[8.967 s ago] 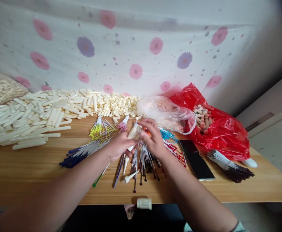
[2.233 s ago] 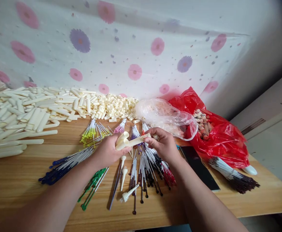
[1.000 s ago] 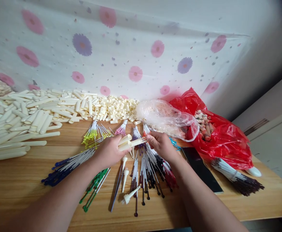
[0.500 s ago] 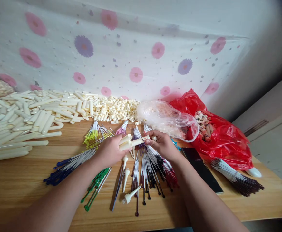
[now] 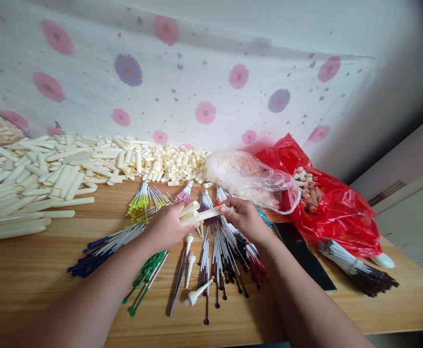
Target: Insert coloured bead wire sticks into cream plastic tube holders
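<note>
My left hand (image 5: 166, 224) is closed around cream plastic tubes (image 5: 189, 218), whose open round ends face right. A slimmer cream cylinder (image 5: 208, 213) stretches from these tubes to my right hand (image 5: 245, 220), which pinches its far end between thumb and fingers. Whether the cylinder sits inside a tube or only against it, I cannot tell. Below the hands, thin white sticks with black tips (image 5: 221, 256) lie fanned out. Closer to me are several small cream nozzle-like pieces (image 5: 198, 293) and a pair of slim tweezers (image 5: 177, 285).
Cream tubes (image 5: 33, 174) are heaped at the back left, beside slotted cream caps (image 5: 177, 162). A clear bag (image 5: 247, 176) and a red bag (image 5: 345, 212) stand at the right. Blue-tipped (image 5: 102, 249) and green-tipped sticks (image 5: 144, 278) lie left. A dark flat panel (image 5: 303, 256) lies right.
My right fingers have shifted slightly along the slim cylinder, covering more of its far end. The whole view has moved a little; the tubes stay in my left hand.
</note>
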`<state>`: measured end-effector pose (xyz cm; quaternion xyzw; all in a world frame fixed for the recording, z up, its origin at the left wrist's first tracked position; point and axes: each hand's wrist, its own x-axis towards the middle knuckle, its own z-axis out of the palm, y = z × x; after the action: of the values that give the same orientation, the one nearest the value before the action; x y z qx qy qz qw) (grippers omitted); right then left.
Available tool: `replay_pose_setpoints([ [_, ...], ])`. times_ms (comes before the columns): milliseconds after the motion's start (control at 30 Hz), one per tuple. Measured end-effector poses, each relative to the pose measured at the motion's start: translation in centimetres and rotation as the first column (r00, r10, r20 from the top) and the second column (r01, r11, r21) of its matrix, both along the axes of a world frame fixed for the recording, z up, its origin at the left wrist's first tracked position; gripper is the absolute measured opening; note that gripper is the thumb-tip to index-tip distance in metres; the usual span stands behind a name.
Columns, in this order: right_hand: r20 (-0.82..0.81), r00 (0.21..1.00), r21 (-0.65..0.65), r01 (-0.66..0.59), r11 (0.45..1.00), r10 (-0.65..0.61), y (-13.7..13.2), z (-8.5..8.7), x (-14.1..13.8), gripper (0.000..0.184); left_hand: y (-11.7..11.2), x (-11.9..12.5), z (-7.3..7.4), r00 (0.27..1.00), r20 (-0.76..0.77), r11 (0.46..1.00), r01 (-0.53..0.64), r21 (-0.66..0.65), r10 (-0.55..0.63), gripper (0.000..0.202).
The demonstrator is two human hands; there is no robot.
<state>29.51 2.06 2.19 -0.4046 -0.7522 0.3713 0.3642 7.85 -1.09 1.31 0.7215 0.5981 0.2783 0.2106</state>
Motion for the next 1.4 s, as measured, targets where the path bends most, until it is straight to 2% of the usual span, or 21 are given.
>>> replay_pose_setpoints([
  [100,0.081,0.992,0.029,0.096,0.995,-0.098,-0.07,0.11,-0.04,0.047,-0.02,0.03,0.22,0.999,-0.035,1.000,-0.005,-0.019,0.004,0.036],
  [267,-0.116,0.993,0.001,-0.035,0.999,0.034,0.16,0.11,0.20,0.037,0.08,0.01,0.48,1.000,-0.006,0.999,-0.017,-0.031,0.017,0.041],
  [333,-0.069,0.997,-0.023,0.016,1.000,-0.018,0.26,-0.11,-0.01,0.036,0.12,0.03,0.45,1.000,-0.023,1.000,-0.018,-0.018,0.018,0.041],
  [467,0.016,0.993,-0.005,0.118,0.993,-0.118,0.36,-0.29,-0.41,0.044,0.14,0.04,0.28,0.997,-0.067,1.000,-0.024,0.002,0.024,0.041],
  [600,-0.080,0.997,0.033,-0.018,0.999,0.021,0.35,0.21,-0.01,0.035,0.19,-0.05,0.04,0.999,-0.030,1.000,-0.011,-0.013,0.011,0.045],
  [667,-0.057,0.997,0.044,-0.049,0.998,0.051,0.31,0.36,0.12,0.034,0.18,-0.01,-0.03,0.999,-0.033,1.000,-0.008,-0.011,0.007,0.047],
  [767,0.032,0.999,0.066,0.034,0.997,-0.036,0.24,0.19,-0.10,0.035,0.00,0.26,0.03,0.993,-0.114,0.999,-0.038,0.017,0.040,0.046],
  [900,0.032,0.994,0.060,0.103,0.993,-0.105,0.19,-0.18,-0.47,0.044,-0.27,0.63,0.31,0.975,-0.209,0.994,-0.065,0.086,0.082,0.041],
  [1000,-0.043,0.996,0.049,0.078,0.996,-0.076,0.13,0.06,-0.28,0.037,-0.21,0.56,0.45,0.984,-0.157,0.993,-0.073,0.092,0.087,0.042],
  [1100,-0.103,0.995,0.073,0.018,0.997,-0.011,-0.05,0.52,0.01,0.033,-0.02,0.29,0.48,0.999,-0.032,0.999,-0.038,0.017,0.038,0.041],
  [1167,-0.062,0.998,0.096,0.011,0.995,-0.005,-0.19,0.66,0.02,0.027,0.06,0.13,0.40,1.000,-0.008,1.000,-0.014,-0.007,0.014,0.040],
  [1233,0.005,0.998,0.115,0.066,0.991,-0.066,-0.27,0.59,-0.17,0.026,0.07,0.05,0.24,0.998,-0.055,0.999,-0.026,0.025,0.027,0.040],
  [1300,0.064,0.989,0.116,0.123,0.986,-0.131,-0.25,0.39,-0.41,0.032,0.00,0.04,0.07,0.989,-0.133,0.995,-0.047,0.091,0.059,0.039],
  [1400,0.089,0.984,0.088,0.146,0.985,-0.154,-0.13,0.22,-0.53,0.043,-0.16,0.15,0.03,0.977,-0.197,0.988,-0.049,0.146,0.077,0.037],
])
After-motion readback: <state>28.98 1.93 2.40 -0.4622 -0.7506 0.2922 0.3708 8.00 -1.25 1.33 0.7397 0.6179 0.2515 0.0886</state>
